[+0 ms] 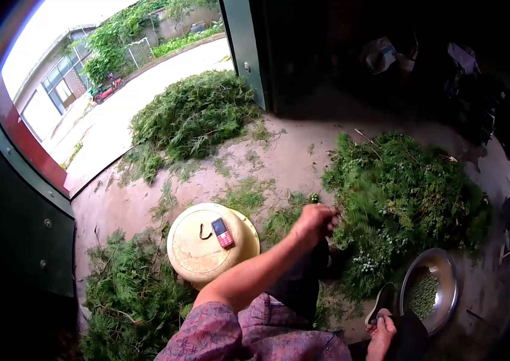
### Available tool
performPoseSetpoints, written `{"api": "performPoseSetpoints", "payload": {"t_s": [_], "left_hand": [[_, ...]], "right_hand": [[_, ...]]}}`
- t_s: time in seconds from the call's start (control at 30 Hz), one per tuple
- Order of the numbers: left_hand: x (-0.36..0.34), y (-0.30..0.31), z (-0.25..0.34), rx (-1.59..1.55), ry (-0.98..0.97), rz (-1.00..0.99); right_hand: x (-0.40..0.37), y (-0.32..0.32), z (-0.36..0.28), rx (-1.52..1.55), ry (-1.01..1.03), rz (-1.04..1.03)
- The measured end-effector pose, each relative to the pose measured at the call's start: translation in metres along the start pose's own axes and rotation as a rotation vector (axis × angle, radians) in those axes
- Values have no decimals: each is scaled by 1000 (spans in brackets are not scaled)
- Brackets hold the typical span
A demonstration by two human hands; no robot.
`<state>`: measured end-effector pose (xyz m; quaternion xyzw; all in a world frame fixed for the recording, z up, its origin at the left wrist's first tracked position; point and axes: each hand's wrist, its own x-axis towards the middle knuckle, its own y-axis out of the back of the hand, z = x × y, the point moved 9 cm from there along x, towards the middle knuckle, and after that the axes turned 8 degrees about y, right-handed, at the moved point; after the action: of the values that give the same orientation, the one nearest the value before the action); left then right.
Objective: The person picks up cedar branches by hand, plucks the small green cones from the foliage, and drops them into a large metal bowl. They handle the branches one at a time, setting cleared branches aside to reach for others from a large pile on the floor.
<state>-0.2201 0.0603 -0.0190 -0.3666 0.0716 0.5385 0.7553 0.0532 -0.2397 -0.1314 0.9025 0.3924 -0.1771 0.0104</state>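
Note:
My left hand [317,221] is closed at the end of my outstretched arm, beside the left edge of a large pile of green branches [405,204]. A small green sprig [314,197] shows just above it; whether the fingers grip anything is too blurred to tell. Lower down, my right hand [381,334] is closed near my shoe [381,304], its fingers pressed together on something too small to make out. To its right stands a metal bowl [449,289] with many small green berries [425,296] inside.
An upturned cream tub [198,253] carries a red phone [222,233] and a dark cord [205,231]. More branches lie at the lower left [134,295] and by the doorway [195,114]. A green door [246,54] stands open. Bags [381,55] lie at the dark back right.

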Motion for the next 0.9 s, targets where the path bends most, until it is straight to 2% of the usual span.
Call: {"api": "performPoseSetpoints", "payload": {"t_s": [0.03, 0.07, 0.13, 0.17, 0.23, 0.3, 0.4, 0.47, 0.57, 0.7, 0.8, 0.83, 0.9], "left_hand": [[-22, 35, 73, -161, -273, 13], [-34, 77, 139, -177, -568, -32], [-93, 132, 214, -319, -677, 74], [-119, 160, 231, -319, -752, 176], [-132, 235, 242, -459, -809, 203], [-126, 265, 219, -507, -785, 211], [-83, 213, 156, -544, -616, 231], [-42, 164, 110, -535, -458, 160], [9, 127, 50, -440, -316, 226], [63, 163, -19, -279, -167, 421], [92, 199, -67, 22, -49, 449], [103, 204, -80, 78, 9, 396], [128, 218, -107, 324, 167, 445]], "right_hand": [[-2, -8, -7, -4, 16, 0], [-3, -21, -14, -51, 42, -78], [-5, -36, -18, -60, 57, -125], [-5, -39, -11, -32, 23, -133], [-4, -45, 3, -62, -3, -178], [-10, -61, 0, -99, -48, -210], [-8, -70, -2, -153, -67, -256], [-4, -74, -7, -187, -67, -285], [1, -81, -12, -218, -71, -313], [10, -69, 10, -202, -124, -260], [10, -57, 35, -201, -219, -202], [9, -58, 35, -254, -239, -205], [9, -51, 55, -260, -269, -190]]}}
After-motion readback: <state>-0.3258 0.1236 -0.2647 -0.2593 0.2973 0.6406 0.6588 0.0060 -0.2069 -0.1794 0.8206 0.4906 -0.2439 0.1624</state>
